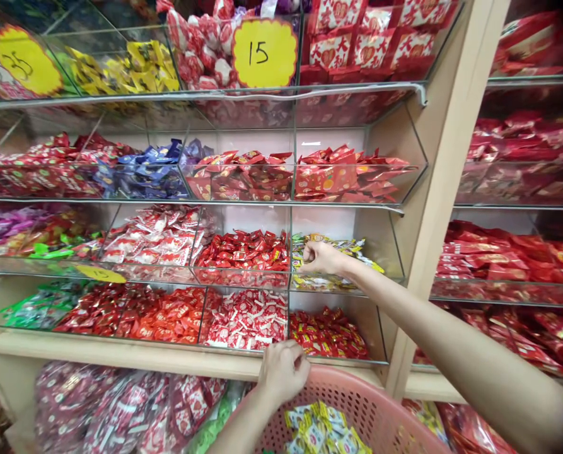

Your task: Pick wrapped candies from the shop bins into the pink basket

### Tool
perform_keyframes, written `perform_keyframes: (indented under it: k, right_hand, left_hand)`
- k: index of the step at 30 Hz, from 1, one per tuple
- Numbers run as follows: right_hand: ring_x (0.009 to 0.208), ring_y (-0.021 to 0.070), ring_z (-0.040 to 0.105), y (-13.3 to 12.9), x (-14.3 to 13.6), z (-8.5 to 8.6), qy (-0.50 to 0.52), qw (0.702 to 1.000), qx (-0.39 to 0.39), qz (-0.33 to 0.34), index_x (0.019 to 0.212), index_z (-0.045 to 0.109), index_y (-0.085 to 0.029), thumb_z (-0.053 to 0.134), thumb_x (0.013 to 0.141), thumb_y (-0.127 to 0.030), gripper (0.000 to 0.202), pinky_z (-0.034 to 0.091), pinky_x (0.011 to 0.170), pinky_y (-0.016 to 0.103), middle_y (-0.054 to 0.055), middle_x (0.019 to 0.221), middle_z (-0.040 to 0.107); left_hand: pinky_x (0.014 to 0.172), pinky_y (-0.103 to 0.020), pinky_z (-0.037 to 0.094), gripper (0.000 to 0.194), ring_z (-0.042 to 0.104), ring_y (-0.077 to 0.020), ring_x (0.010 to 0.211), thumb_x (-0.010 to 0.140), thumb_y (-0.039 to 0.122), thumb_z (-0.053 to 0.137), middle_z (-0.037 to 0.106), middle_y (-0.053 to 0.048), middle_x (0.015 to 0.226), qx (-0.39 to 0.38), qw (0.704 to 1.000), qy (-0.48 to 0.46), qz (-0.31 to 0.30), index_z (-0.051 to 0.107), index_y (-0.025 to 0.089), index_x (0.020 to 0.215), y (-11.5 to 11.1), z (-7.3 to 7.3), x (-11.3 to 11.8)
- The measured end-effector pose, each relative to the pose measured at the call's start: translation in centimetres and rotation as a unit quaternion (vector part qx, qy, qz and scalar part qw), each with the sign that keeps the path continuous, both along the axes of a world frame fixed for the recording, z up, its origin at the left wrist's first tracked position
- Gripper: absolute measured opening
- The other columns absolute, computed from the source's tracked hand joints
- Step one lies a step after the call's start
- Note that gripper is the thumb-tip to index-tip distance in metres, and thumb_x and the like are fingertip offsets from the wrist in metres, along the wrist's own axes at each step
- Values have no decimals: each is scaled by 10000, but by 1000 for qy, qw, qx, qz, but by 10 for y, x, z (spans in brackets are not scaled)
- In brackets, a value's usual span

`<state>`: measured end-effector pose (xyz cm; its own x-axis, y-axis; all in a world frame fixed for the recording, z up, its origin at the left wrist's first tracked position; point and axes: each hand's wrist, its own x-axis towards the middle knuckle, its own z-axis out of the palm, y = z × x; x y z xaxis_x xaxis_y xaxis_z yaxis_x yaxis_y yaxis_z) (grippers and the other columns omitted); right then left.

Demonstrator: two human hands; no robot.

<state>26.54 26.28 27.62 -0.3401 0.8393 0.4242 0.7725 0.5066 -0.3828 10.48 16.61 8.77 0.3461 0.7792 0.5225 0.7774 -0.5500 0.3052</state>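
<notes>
Head view: I have the left hand (285,372) curled nearly closed over the rim of the pink basket (352,403), its fingertips hidden. Above the basket, my right hand (321,257) is at the yellow-and-white candies (371,261) in a clear shelf bin, fingers bent and almost closed; I can't tell whether it has hold of one. Similar wrapped candies (321,432) lie inside the basket, and red-and-yellow candies (328,334) fill the bin just above it.
</notes>
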Motion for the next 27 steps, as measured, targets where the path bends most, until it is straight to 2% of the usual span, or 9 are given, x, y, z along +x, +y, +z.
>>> perform_keyframes:
  k: [6, 13, 21, 27]
  right_hand:
    - [571, 94, 427, 5, 1, -3, 10, 1000, -5, 8, 654, 500, -185, 735, 520, -313, 300, 335, 525, 206, -52, 602, 501]
    - [542, 89, 455, -3, -2, 2, 2, 1000, -1, -1, 625, 537, -174, 698, 567, -246, 186, 331, 506, 200, -53, 567, 531]
    - [565, 101, 504, -11, -2, 6, 12, 999, 44, -21, 598, 561, -169, 606, 645, -202, 73, 341, 532, 202, -21, 580, 589]
    - [580, 114, 513, -18, 1, 6, 40, 994, 89, -41, 605, 563, -173, 559, 685, -220, 93, 341, 550, 218, -8, 595, 594]
  left_hand:
    - [558, -256, 269, 210, 534, -138, 613, 747, 184, 446, 610, -9, 645, 0, 1000, 4, 3, 605, 179, 610, 1, 0, 0]
    - [546, -257, 263, 212, 519, -128, 592, 745, 177, 443, 596, -1, 625, 1, 1000, 1, 3, 597, 178, 599, 0, 0, -1]
    - [556, -258, 287, 226, 532, -138, 608, 756, 177, 438, 605, -8, 640, 0, 1000, 10, 8, 616, 179, 617, 0, 1, 0]
    - [563, -255, 297, 218, 542, -140, 616, 757, 180, 446, 620, -9, 659, -4, 1000, 4, 9, 625, 179, 632, -2, 1, 0]
